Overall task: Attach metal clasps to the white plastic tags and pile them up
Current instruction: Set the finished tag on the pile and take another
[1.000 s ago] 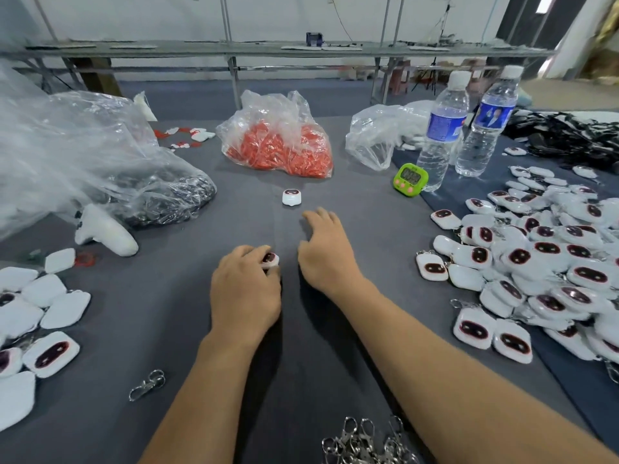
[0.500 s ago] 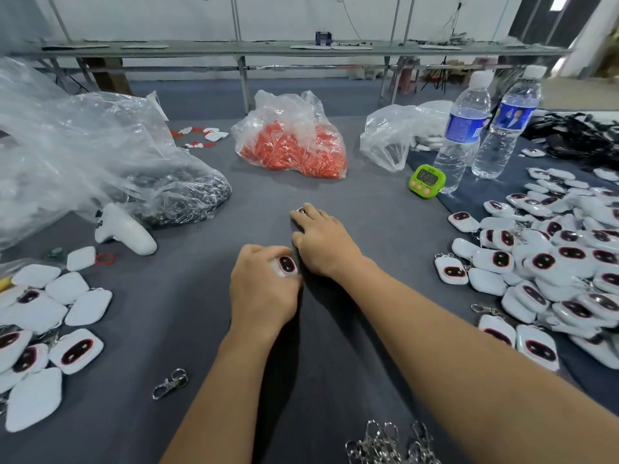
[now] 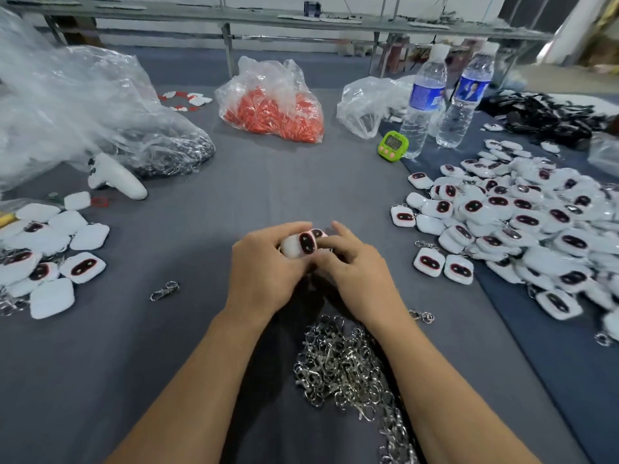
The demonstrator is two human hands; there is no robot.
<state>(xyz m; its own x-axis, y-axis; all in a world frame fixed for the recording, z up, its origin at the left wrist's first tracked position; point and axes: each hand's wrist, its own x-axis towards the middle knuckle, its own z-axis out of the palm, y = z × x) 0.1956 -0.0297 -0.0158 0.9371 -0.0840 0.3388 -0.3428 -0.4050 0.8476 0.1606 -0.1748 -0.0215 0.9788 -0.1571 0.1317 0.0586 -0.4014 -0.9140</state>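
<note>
Both hands have drawn together mid-table: the left hand [image 3: 268, 272] grips a white plastic tag with a dark oval face [image 3: 303, 244], and the right hand [image 3: 351, 266] pinches a second tag [image 3: 317, 233] just behind it. Neither tag seems clasped yet; the next move probably calls for picking one from the near heap of silver metal clasps [image 3: 345, 370].

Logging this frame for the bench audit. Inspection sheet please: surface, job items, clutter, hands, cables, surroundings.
Surface: grey cloth table, darker blue sheet on the right.
Job's things: held tags between both hands; clasp heap near the person; big tag pile right; smaller tag group left; loose clasp left of the hands.
Clutter: orange-filled bag, clear bags, two water bottles, green timer, white controller.
Grippers: left hand grips the held tags; right hand pinches them.
Cables: nothing seen for certain; black tangled heap far right, unclear what.
Surroundings: long metal bench behind.
</note>
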